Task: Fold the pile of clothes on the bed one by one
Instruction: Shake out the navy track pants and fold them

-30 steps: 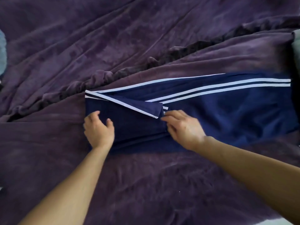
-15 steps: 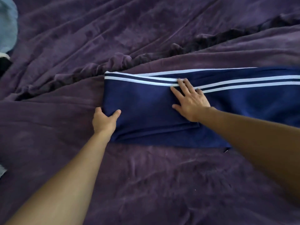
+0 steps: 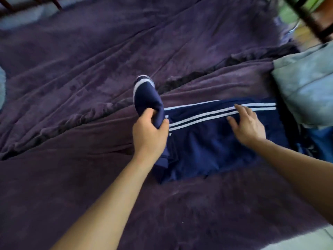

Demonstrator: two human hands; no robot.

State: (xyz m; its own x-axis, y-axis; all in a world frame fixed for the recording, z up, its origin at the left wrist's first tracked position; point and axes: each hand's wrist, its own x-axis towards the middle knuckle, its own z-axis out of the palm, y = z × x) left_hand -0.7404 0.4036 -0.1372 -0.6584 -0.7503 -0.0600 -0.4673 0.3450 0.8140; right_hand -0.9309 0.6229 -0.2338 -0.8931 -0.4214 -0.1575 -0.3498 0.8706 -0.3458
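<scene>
Left hand (image 3: 150, 131) gripping navy pants (image 3: 207, 141), right hand (image 3: 246, 124) flat

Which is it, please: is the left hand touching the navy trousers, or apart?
Touching. The head view shows the left hand curled round the raised end of the navy trousers, cloth bunched in its grip.

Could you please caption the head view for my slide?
Left hand grips one raised end of navy striped pants on a purple blanket; right hand rests on them.
</scene>
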